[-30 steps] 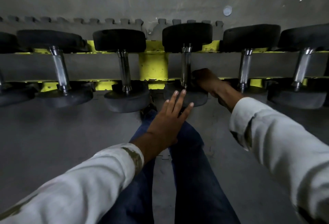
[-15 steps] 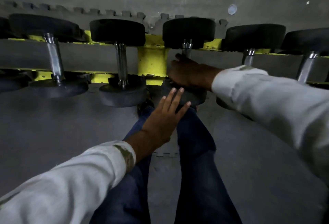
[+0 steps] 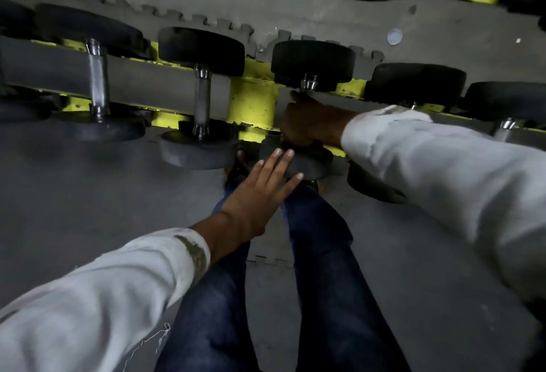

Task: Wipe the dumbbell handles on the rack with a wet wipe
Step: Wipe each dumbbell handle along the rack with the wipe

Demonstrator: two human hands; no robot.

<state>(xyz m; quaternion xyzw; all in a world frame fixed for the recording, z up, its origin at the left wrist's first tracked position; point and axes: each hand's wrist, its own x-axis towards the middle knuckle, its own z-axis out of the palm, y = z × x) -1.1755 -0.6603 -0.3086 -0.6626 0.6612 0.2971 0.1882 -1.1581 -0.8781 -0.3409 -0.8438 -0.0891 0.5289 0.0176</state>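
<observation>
black, chrome-handled dumbbells (image 3: 201,102) lie side by side across the yellow rack (image 3: 254,108).

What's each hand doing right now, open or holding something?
Left hand: open, straight fingers on the near dumbbell head.
Right hand: curled round the dumbbell handle; no wipe visible.

Dumbbells lie in a row across a rack (image 3: 254,105), each handle bridging its rails. The right hand (image 3: 307,123) wraps the handle of the middle dumbbell (image 3: 311,61). In front of it, the left hand (image 3: 260,194) touches that dumbbell's near end with straight fingers (image 3: 274,164). Other dumbbells sit left and right. The person's legs (image 3: 319,253) are below the hands.
</observation>
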